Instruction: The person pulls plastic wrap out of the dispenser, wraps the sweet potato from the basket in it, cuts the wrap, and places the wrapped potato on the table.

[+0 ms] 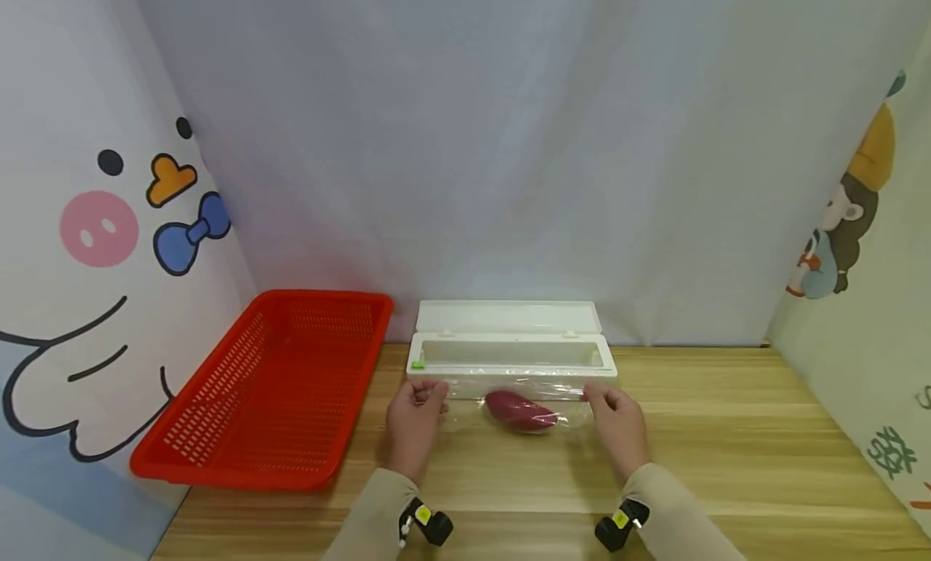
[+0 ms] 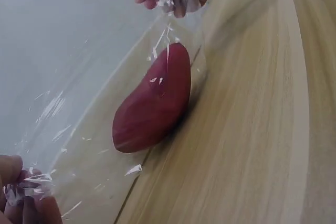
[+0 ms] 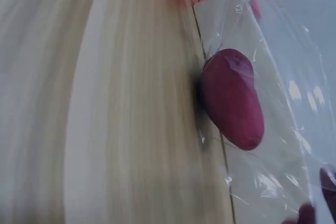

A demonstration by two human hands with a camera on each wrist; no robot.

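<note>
A purple-red sweet potato [image 1: 520, 411] lies against a sheet of clear cling film [image 2: 89, 156], just above the wooden table. My left hand [image 1: 414, 423] pinches the film's left end, while my right hand [image 1: 618, 428] pinches its right end. Between the two hands the film is stretched, with gathered folds at the fingers in the left wrist view. Right behind stands a white cling film dispenser box [image 1: 509, 338], its lid raised and a small green piece [image 1: 418, 364] at its left front. Some fingertips of the right hand are cut off in the right wrist view.
A red plastic basket [image 1: 330, 476] with slotted sides stands to the left on the wooden table [image 1: 727, 448]. A pale curtain [image 1: 509, 141] hangs behind the table, and printed panels flank it on both sides.
</note>
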